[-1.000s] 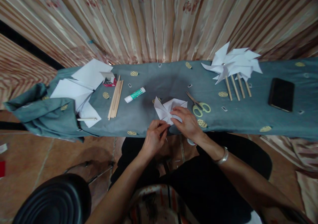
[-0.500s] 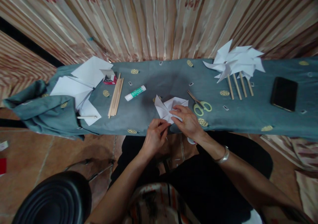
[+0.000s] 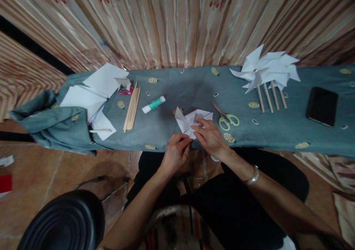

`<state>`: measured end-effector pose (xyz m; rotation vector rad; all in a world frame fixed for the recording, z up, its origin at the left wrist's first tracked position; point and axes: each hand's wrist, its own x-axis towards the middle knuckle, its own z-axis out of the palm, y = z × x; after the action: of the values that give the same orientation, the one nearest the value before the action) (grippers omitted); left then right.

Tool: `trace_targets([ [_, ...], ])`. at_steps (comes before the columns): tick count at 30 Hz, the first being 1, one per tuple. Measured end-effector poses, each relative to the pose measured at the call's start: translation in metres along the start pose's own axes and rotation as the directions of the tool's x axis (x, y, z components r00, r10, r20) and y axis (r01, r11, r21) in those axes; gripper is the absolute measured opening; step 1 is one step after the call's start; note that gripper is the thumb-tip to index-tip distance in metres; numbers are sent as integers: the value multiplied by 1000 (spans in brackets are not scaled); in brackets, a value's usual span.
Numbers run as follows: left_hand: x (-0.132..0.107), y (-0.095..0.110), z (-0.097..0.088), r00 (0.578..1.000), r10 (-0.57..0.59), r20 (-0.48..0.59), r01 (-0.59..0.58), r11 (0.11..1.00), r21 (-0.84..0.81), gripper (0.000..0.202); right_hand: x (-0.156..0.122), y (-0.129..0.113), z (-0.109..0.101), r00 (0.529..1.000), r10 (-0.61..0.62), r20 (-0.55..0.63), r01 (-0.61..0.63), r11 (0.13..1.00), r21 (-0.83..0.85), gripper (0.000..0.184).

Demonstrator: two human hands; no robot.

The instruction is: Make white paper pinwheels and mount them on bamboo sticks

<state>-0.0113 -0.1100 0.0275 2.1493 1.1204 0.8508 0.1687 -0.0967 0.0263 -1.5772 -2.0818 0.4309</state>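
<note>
A partly folded white paper pinwheel [image 3: 181,122] lies at the table's near edge, one corner standing up on its left side. My left hand [image 3: 176,150] pinches the near corner of this paper between thumb and fingers. Bent over its right side, my right hand [image 3: 209,137] presses on the middle with its fingertips, which partly hide the folds. Just right of the paper are scissors [image 3: 227,120] with light green handles. A glue stick [image 3: 153,104] with a green label lies to the upper left.
Several wooden sticks [image 3: 132,109], a small red box [image 3: 125,87] and white paper sheets [image 3: 83,100] with a pencil-like stick [image 3: 100,131] are on the left. Finished pinwheels [image 3: 266,71] on sticks and a black phone [image 3: 322,106] lie right. A black stool [image 3: 61,220] stands lower left.
The whole view has shifted slightly, so things appear a little further right. Both hands stay on the paper in nearly the same pose.
</note>
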Motion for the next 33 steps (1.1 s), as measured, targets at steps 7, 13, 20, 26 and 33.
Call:
trace_targets([
  [7,-3,-1,3,1000,-5,-12,5,1000,25,24,-6,-2,5,999,-37,-36,34,996,-81,43],
  [13,-3,-2,2,1000,11,-11,-11,998,55,23,-4,4,6,995,-59,-78,54,996,-67,44],
  [20,-3,-3,4,1000,18,-25,-17,998,66,22,-7,2,12,994,-87,-63,74,979,-188,42],
  [26,-2,-7,7,995,81,-57,-76,993,88,21,-5,1,11,995,-70,-68,59,986,-157,42],
  [33,1,-12,10,986,151,-63,-139,976,170,19,13,19,-13,982,-73,-172,68,997,-39,44],
])
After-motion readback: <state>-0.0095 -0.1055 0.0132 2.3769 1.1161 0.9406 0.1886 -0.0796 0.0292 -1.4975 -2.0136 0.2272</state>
